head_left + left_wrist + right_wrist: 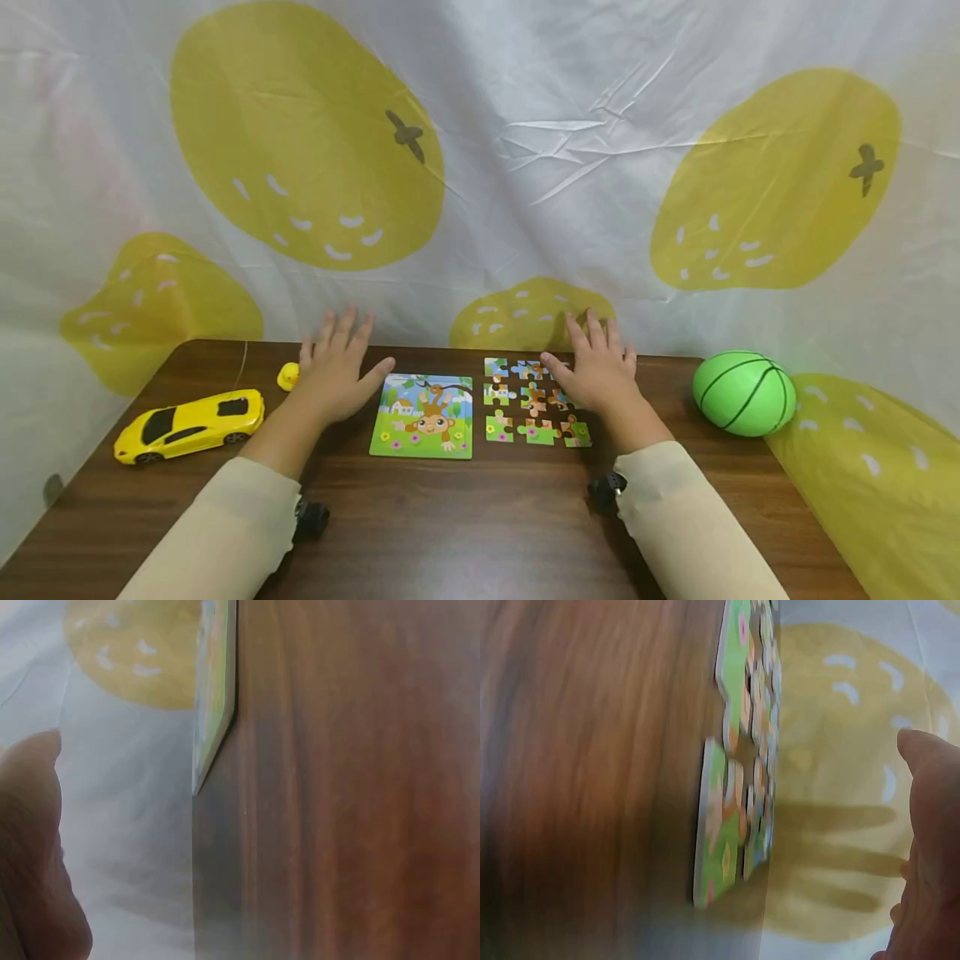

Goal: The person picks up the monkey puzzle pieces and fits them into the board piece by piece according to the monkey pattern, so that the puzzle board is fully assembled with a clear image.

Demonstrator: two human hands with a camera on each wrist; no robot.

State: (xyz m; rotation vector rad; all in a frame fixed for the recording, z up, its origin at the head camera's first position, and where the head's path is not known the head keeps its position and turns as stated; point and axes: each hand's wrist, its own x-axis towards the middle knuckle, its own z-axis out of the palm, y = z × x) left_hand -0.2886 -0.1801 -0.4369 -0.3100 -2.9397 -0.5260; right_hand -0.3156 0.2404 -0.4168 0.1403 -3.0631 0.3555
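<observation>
My left hand (337, 379) is spread with straight fingers between a small yellow rubber duck (288, 377) and a square picture board (422, 417) showing a monkey; it holds nothing. Spread out in the same way, my right hand (598, 367) is over the right side of several loose jigsaw pieces (498, 393) and hides some of them. The pieces lie apart in rows beside the board. In the left wrist view, the thumb (30, 772) stands clear of the board's edge (217, 690). The right wrist view has the hand (937, 817) apart from the pieces (718, 825).
A yellow toy car (191, 427) stands at the table's left, beyond the duck. A green ball (744, 393) with black lines sits at the right edge. Behind the brown wooden table (465, 525) hangs a white curtain (540, 167) printed with yellow fruit.
</observation>
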